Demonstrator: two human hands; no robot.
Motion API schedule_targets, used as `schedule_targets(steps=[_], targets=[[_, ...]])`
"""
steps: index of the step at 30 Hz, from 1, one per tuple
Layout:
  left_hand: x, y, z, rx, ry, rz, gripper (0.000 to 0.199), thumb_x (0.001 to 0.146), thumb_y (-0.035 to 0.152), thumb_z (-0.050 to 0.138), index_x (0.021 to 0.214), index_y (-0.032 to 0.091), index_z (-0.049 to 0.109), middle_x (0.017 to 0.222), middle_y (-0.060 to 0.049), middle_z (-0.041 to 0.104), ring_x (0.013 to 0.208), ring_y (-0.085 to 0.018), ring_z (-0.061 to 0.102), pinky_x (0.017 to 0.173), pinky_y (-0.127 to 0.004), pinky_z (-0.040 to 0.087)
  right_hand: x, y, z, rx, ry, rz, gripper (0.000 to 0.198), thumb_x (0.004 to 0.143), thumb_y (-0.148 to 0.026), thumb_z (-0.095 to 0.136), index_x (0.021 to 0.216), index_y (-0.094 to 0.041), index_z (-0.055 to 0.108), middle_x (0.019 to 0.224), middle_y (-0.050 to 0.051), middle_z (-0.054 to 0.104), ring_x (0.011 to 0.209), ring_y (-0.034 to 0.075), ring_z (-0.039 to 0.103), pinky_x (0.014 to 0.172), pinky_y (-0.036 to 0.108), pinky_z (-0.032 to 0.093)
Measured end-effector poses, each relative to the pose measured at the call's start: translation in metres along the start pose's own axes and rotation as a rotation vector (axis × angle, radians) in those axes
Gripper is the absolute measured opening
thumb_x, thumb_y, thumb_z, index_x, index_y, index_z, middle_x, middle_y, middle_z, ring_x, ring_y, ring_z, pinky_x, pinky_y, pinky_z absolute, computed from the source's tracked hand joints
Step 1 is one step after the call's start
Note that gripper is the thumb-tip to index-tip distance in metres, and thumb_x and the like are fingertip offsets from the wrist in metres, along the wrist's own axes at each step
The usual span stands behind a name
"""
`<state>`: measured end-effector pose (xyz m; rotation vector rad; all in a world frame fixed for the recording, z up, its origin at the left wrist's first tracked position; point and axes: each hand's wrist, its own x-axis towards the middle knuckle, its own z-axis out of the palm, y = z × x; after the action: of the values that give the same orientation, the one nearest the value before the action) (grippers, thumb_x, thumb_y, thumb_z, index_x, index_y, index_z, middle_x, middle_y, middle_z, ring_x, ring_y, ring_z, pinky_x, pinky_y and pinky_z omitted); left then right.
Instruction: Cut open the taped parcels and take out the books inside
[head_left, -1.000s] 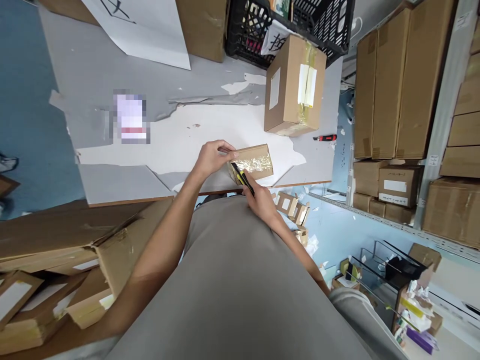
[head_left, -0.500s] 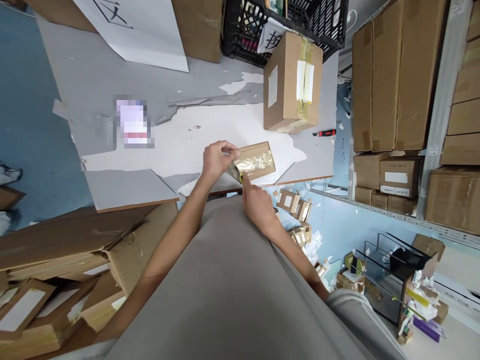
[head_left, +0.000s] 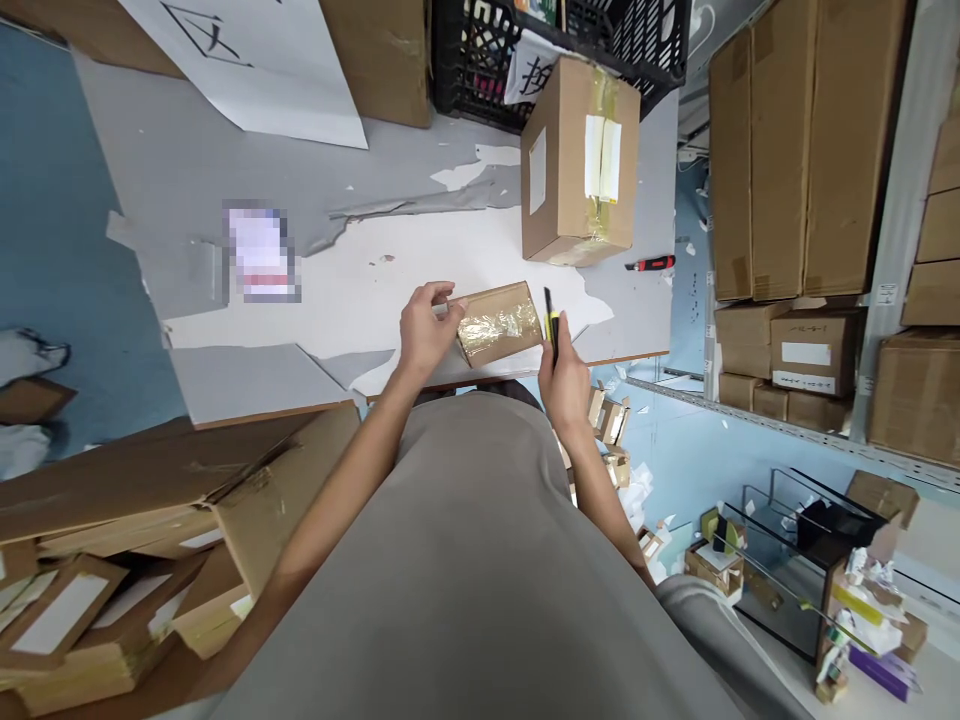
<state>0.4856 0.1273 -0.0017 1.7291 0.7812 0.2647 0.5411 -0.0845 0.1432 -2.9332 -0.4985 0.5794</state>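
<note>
A small cardboard box (head_left: 496,325) wrapped in shiny clear tape lies slightly tilted near the table's front edge. My left hand (head_left: 427,335) grips its left end, with the thumb on the corner and the fingers curled behind. At the box's right end, my right hand (head_left: 564,385) is closed around a yellow-and-black utility knife (head_left: 553,325). The knife's dark blade points away from me, and the knife is just apart from the box.
A larger taped carton (head_left: 577,165) stands behind, against a black plastic crate (head_left: 487,60). A red-and-black utility knife (head_left: 651,263) lies at the table's right side. A big open carton (head_left: 277,490) holding boxes is at lower left; shelved cartons (head_left: 780,150) stand at right.
My right hand has moved right, from the box's left front corner to beyond its right end, and the knife now shows fully. The box has shifted slightly left under my left hand.
</note>
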Motion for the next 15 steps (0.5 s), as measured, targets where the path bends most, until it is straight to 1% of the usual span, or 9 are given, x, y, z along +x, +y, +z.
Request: schedule_targets(steps=[1, 3, 5, 6, 7, 9, 11, 15], targets=[[-0.004, 0.0, 0.005, 0.007, 0.008, 0.015, 0.05, 0.098, 0.047, 0.077, 0.141, 0.021, 0.07, 0.142, -0.015, 0.073, 0.132, -0.033, 0.071, 0.114, -0.049, 0.06, 0.012, 0.012, 0.008, 0.068, 0.018, 0.005, 0.068, 0.12, -0.033, 0.026, 0.185, -0.016, 0.019, 0.132, 0.018, 0.084, 0.099, 0.031, 0.083, 0.091, 0.037, 0.062], [-0.013, 0.001, 0.015, 0.026, 0.007, 0.056, 0.069, 0.098, 0.055, 0.081, 0.156, 0.023, 0.06, 0.156, -0.018, 0.063, 0.148, -0.037, 0.06, 0.125, -0.054, 0.052, 0.028, 0.03, 0.021, 0.188, -0.019, -0.011, 0.068, 0.12, -0.035, 0.028, 0.184, -0.014, 0.022, 0.117, 0.014, 0.088, 0.095, 0.029, 0.083, 0.094, 0.037, 0.062], [-0.019, 0.003, 0.026, 0.054, -0.008, 0.094, 0.085, 0.094, 0.063, 0.085, 0.163, 0.025, 0.054, 0.162, -0.019, 0.056, 0.158, -0.04, 0.05, 0.133, -0.058, 0.042, 0.034, 0.041, 0.029, 0.252, -0.072, -0.035, 0.067, 0.12, -0.038, 0.03, 0.183, -0.014, 0.027, 0.109, 0.012, 0.088, 0.094, 0.028, 0.084, 0.096, 0.037, 0.063], [-0.021, 0.003, 0.03, 0.066, -0.013, 0.102, 0.087, 0.092, 0.065, 0.087, 0.163, 0.026, 0.055, 0.163, -0.019, 0.053, 0.16, -0.041, 0.048, 0.135, -0.059, 0.04, 0.034, 0.044, 0.031, 0.262, -0.087, -0.047, 0.067, 0.12, -0.039, 0.03, 0.182, -0.014, 0.028, 0.109, 0.012, 0.088, 0.095, 0.028, 0.084, 0.097, 0.037, 0.063], [-0.023, 0.004, 0.034, 0.075, -0.016, 0.104, 0.086, 0.091, 0.066, 0.088, 0.161, 0.027, 0.057, 0.162, -0.019, 0.052, 0.16, -0.041, 0.047, 0.135, -0.059, 0.039, 0.032, 0.046, 0.031, 0.264, -0.098, -0.059, 0.067, 0.12, -0.039, 0.031, 0.182, -0.014, 0.029, 0.112, 0.012, 0.087, 0.096, 0.029, 0.084, 0.096, 0.037, 0.063], [-0.023, 0.004, 0.04, 0.09, -0.019, 0.1, 0.077, 0.09, 0.064, 0.089, 0.153, 0.027, 0.065, 0.16, -0.017, 0.051, 0.159, -0.041, 0.048, 0.135, -0.059, 0.041, 0.028, 0.048, 0.029, 0.253, -0.12, -0.079, 0.067, 0.119, -0.038, 0.033, 0.182, -0.017, 0.03, 0.117, 0.012, 0.087, 0.098, 0.029, 0.084, 0.095, 0.037, 0.063], [-0.022, 0.003, 0.042, 0.1, -0.021, 0.1, 0.069, 0.09, 0.062, 0.09, 0.146, 0.028, 0.071, 0.158, -0.015, 0.051, 0.157, -0.04, 0.05, 0.134, -0.058, 0.042, 0.027, 0.05, 0.025, 0.234, -0.143, -0.093, 0.065, 0.119, -0.036, 0.034, 0.182, -0.019, 0.032, 0.117, 0.011, 0.086, 0.1, 0.03, 0.084, 0.095, 0.038, 0.063], [-0.019, 0.002, 0.041, 0.101, -0.008, 0.091, 0.068, 0.089, 0.062, 0.091, 0.144, 0.028, 0.072, 0.154, -0.014, 0.052, 0.152, -0.038, 0.053, 0.131, -0.056, 0.046, 0.03, 0.053, 0.022, 0.207, -0.196, -0.106, 0.065, 0.119, -0.034, 0.034, 0.182, -0.02, 0.031, 0.114, 0.01, 0.086, 0.098, 0.03, 0.083, 0.093, 0.038, 0.063]])
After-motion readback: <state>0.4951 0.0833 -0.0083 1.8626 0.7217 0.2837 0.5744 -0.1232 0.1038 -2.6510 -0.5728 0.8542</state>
